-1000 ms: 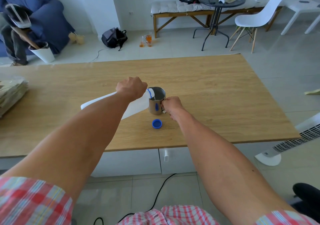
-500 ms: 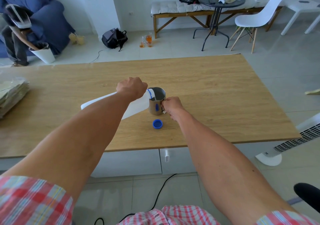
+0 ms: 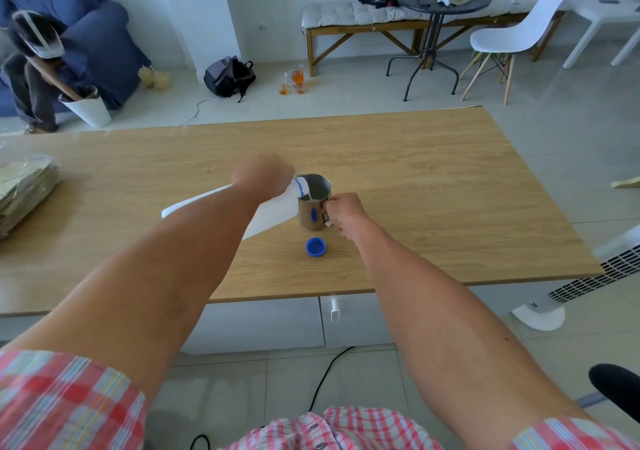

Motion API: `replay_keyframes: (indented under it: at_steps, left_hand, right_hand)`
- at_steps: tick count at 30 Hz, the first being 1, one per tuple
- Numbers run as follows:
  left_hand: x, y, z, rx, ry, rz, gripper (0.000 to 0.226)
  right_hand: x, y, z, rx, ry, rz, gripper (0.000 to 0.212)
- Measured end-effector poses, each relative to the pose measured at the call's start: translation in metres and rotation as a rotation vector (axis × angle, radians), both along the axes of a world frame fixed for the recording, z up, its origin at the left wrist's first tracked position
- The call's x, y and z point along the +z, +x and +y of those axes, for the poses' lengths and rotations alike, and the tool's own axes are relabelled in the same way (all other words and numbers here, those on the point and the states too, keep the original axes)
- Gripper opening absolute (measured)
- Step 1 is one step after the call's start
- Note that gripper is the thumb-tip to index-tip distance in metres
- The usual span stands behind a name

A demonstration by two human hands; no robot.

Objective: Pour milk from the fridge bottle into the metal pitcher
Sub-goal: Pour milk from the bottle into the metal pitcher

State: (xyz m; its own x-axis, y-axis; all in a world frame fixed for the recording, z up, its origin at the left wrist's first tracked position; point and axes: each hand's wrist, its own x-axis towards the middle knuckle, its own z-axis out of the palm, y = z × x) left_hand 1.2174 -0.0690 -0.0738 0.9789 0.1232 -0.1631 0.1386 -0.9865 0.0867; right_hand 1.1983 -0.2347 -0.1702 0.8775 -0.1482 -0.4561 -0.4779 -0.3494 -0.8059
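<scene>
Two bare hands meet at the middle of the wooden table (image 3: 433,179). Left of centre, the left hand (image 3: 261,176) is curled tight around a tipped white milk bottle (image 3: 273,212), its mouth over the metal pitcher (image 3: 313,204), milk inside. Right of it, the right hand (image 3: 344,212) pinches the pitcher's handle. Below lies a blue cap (image 3: 316,246).

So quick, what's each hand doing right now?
Left hand: closed around the milk bottle, tipped into the metal pitcher.
Right hand: closed on the pitcher's handle, steadying it on the table.
</scene>
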Motion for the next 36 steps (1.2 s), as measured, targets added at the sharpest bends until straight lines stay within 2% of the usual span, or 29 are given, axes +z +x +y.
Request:
replay_keyframes:
  at_steps: [36]
  left_hand:
    - [0.0035,-0.0013,0.0003,-0.017,0.022,0.014,0.028]
  right_hand:
    - [0.0063,-0.0048,0.0014,0.026,-0.005,0.009,0.022]
